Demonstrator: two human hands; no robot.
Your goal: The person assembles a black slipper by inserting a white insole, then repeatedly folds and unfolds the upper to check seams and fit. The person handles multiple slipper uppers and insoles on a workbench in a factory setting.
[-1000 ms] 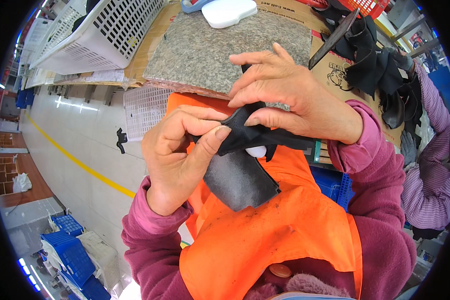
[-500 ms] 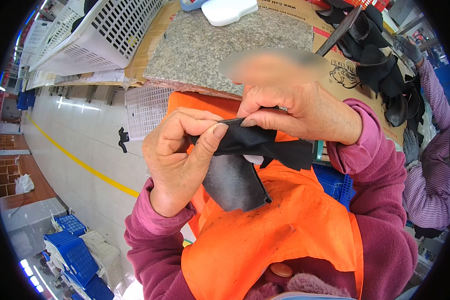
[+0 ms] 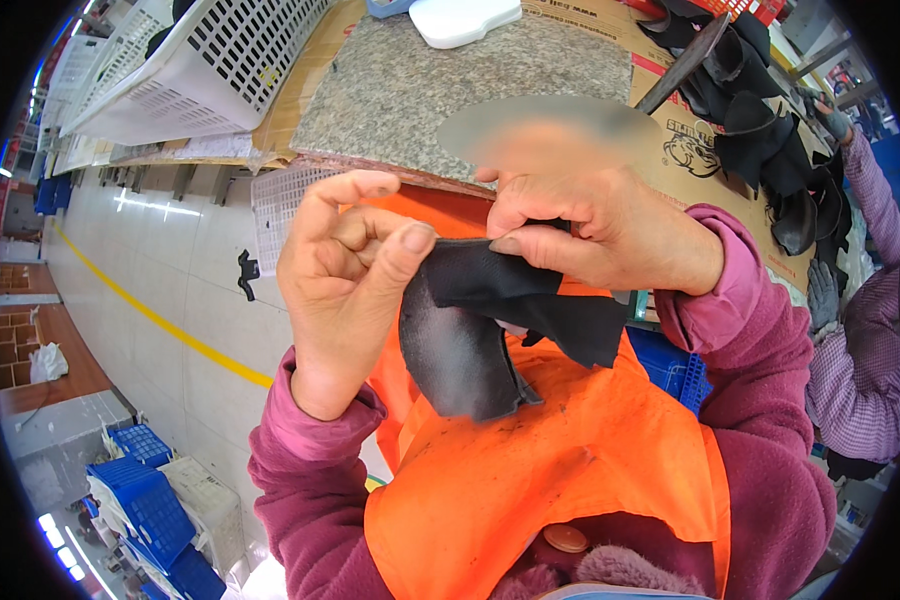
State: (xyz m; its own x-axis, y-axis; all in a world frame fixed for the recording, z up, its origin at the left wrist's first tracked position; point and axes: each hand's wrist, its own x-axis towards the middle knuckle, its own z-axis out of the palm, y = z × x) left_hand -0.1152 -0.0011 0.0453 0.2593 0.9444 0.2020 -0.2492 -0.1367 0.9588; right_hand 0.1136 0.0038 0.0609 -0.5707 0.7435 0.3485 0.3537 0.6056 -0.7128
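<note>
A black leather-like piece (image 3: 480, 275) hangs between my hands in front of the orange apron (image 3: 570, 430). Its lower flap has a greyish, dusty face, and another dark flap spreads out to the right. My right hand (image 3: 590, 225) pinches the top edge between thumb and fingers. At the upper left corner, my left hand (image 3: 345, 260) has its thumb tip closed on the edge against a bent finger, while its index finger is raised away. A blurred patch covers the area just above my right hand.
Beyond my hands lies a speckled stone slab (image 3: 380, 100) with a white plastic object (image 3: 465, 20) on it. A white perforated basket (image 3: 210, 80) stands at the far left. Black pieces (image 3: 760, 140) lie on cardboard at the right, near a co-worker's sleeve (image 3: 855, 370). Blue crates (image 3: 150, 510) sit lower left.
My left hand has shifted slightly left along the piece's edge, and its index finger has lifted. More of the piece's left side now shows, with its flaps hanging lower.
</note>
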